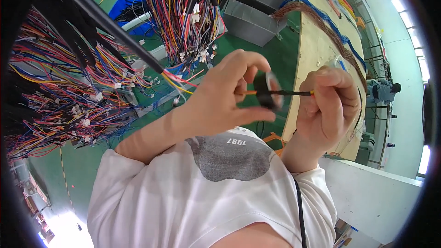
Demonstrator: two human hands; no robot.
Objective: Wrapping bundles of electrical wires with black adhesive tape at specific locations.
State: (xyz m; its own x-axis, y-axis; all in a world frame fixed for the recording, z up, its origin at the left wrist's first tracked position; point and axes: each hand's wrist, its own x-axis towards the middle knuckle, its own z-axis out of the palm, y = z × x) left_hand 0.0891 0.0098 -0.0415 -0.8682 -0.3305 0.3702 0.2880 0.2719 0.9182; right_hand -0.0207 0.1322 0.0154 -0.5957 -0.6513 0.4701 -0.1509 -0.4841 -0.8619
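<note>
My left hand point(227, 89) is curled with index finger and thumb about a roll of black tape point(263, 91), which is blurred by motion. A thin wire bundle point(184, 81) with red, yellow and white strands comes out of a black sleeve point(124, 39) at the upper left and passes behind my left hand. Beyond the tape roll, a stretch wrapped in black point(294, 93) leads to my right hand point(328, 103). That hand is closed in a pinch on the bundle's end, where a bit of orange and red shows at the fingers.
Thick hanging bundles of coloured wires point(78, 82) with white connectors fill the left, and more wires point(181, 18) hang ahead. Behind them are a blue bin point(133, 9) and a grey box point(250, 23). A wooden table point(317, 41) with cable bundles lies right; a person point(382, 92) is farther off.
</note>
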